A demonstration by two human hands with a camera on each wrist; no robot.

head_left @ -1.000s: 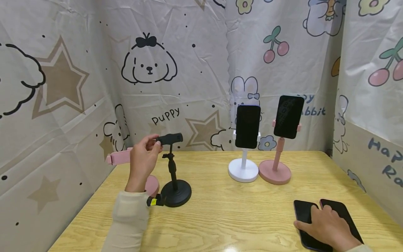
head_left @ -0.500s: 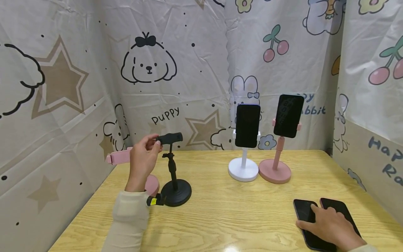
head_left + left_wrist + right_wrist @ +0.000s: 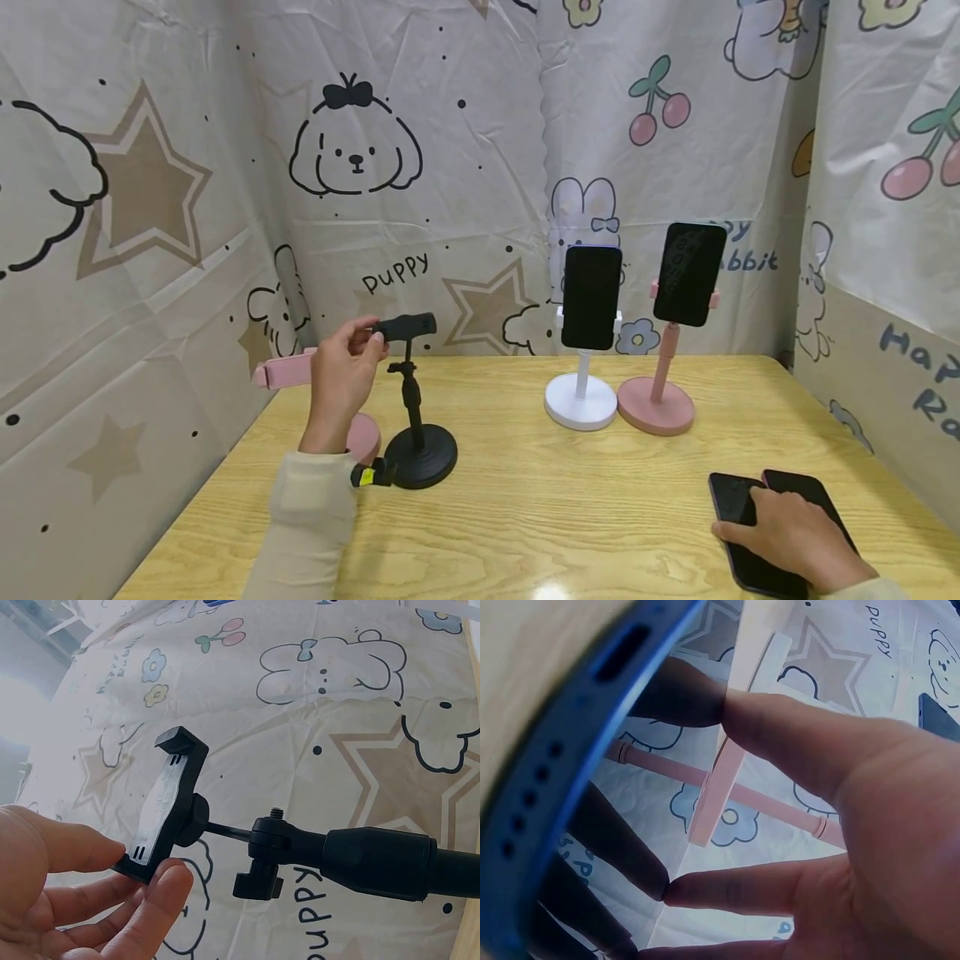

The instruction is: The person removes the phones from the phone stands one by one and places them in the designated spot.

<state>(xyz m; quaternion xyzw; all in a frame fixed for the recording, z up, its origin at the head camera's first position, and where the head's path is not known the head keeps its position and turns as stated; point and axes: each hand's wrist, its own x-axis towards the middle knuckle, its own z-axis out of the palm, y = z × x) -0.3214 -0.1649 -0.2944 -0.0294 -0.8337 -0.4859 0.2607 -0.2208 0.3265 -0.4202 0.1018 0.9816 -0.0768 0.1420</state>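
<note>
On the left of the head view, my left hand (image 3: 341, 379) pinches the end of the black clamp (image 3: 411, 326) on top of a black phone stand (image 3: 422, 458). The left wrist view shows thumb and fingers at the lower end of this clamp (image 3: 171, 796); nothing sits in it. At the front right, my right hand (image 3: 798, 537) rests on a dark phone (image 3: 735, 502) lying flat. Thumb and fingertips touch its glossy screen in the right wrist view, beside the blue phone edge (image 3: 570, 761). Another phone (image 3: 802, 487) lies alongside, partly under the hand.
Upright phones stand in a white stand (image 3: 581, 403) and a pink stand (image 3: 656, 408) at the back right. A second pink stand (image 3: 363, 437), its holder (image 3: 285, 372) sideways, is partly hidden behind my left hand. Patterned cloth (image 3: 480, 167) surrounds the wooden table (image 3: 540, 517).
My right hand has moved slightly right, and the phone under it has slid right, closer to the other phone. My left hand keeps its hold on the clamp.
</note>
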